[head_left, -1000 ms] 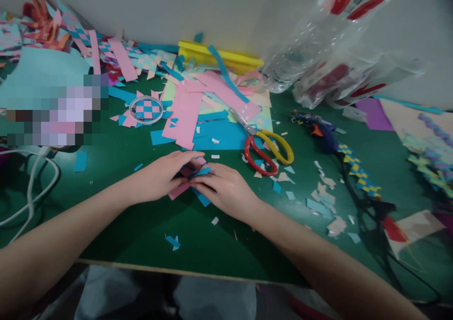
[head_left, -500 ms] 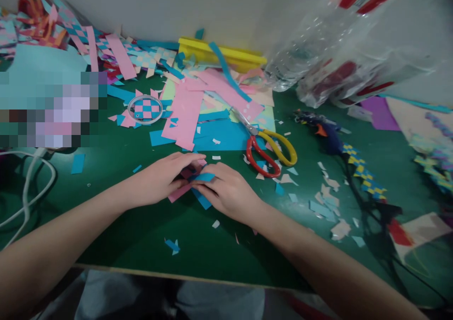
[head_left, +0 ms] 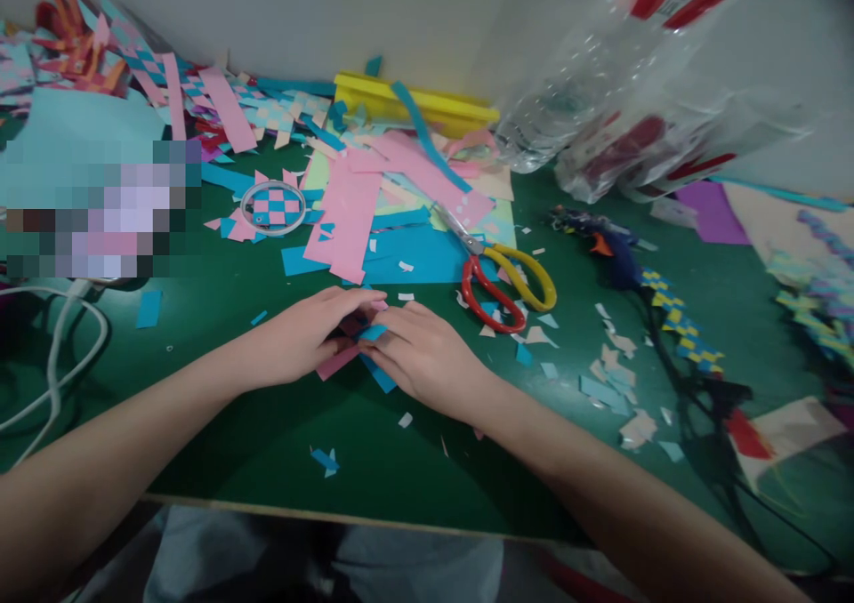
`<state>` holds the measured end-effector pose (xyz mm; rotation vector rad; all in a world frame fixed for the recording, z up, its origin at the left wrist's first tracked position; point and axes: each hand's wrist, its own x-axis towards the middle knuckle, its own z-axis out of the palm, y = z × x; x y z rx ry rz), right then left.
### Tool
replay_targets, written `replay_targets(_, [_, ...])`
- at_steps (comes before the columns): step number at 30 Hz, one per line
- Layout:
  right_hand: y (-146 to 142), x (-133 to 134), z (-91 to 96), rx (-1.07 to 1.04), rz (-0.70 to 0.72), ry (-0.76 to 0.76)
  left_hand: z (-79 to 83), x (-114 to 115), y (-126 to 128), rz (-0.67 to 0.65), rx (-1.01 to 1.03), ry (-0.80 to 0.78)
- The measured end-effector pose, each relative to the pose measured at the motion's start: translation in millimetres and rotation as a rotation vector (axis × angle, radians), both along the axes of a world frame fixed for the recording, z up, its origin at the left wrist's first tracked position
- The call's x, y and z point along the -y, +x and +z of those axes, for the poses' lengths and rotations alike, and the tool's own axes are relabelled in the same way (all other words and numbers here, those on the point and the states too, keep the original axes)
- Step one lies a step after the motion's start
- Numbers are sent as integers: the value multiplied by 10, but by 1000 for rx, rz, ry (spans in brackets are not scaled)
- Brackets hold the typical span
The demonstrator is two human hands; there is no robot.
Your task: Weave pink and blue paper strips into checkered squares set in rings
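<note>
Low over the green table, my left hand (head_left: 310, 332) and my right hand (head_left: 427, 358) meet, both with fingers closed on pink and blue paper strips (head_left: 338, 364). One blue strip end curls up at my right fingertips, and another blue end pokes out below them. Most of the paper between the hands is hidden by my fingers. Scissors (head_left: 497, 274) with one red and one yellow handle lie beyond my right hand, blades pointing away. Past my left hand, a clear round ring (head_left: 273, 208) lies around a pink-and-blue checkered woven piece (head_left: 277, 205).
Pink strips (head_left: 350, 221) and blue paper (head_left: 414, 256) are piled behind my hands. A yellow holder (head_left: 417, 105) stands by the wall, with plastic bags (head_left: 587, 114) to its right. Paper scraps (head_left: 610, 376) litter the right side. A white cable (head_left: 57, 363) runs at the left.
The fingers of my right hand have shifted slightly, and less of the upper blue strip end shows. The whole view has moved a little; both hands keep hold of the paper.
</note>
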<state>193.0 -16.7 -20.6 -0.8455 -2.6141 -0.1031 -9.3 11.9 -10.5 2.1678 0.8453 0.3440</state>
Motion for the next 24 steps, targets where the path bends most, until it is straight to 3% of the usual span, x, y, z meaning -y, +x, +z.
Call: replay_targets(24, [25,-14,27,-9,9,-75,9,12,4,18,-31,-24])
